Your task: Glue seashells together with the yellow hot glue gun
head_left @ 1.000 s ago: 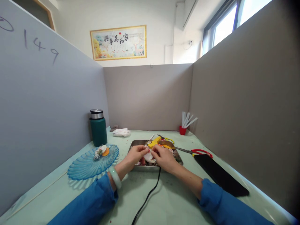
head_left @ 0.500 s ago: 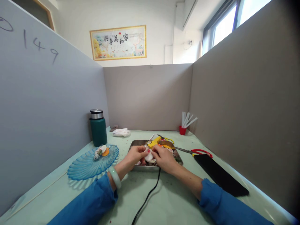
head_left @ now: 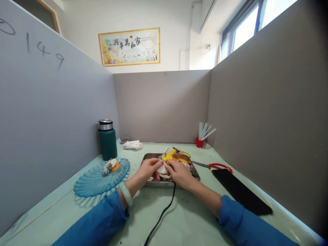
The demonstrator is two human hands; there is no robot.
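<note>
Over a metal tray (head_left: 164,185) my left hand (head_left: 149,169) and my right hand (head_left: 178,172) meet, fingers closed on a white seashell (head_left: 162,167). A small red spot shows on the shell, near the left fingertips. Under my hands the tray holds several shells and small pieces, partly hidden by my fingers. A yellow glue gun (head_left: 169,156) lies at the tray's back edge. From the front of the tray a black cord (head_left: 166,207) runs towards me.
A blue glass plate (head_left: 94,181) on the left bears a small shell cluster (head_left: 111,165). Behind it stands a green bottle (head_left: 107,143). On the right lie red-handled scissors (head_left: 220,166) and a black slab (head_left: 241,191). White sticks fill a red cup (head_left: 200,142). Grey partitions surround the table.
The white shell has tilted slightly between my fingers, and my left fingertips have shifted a little. My arms stay in nearly the same place.
</note>
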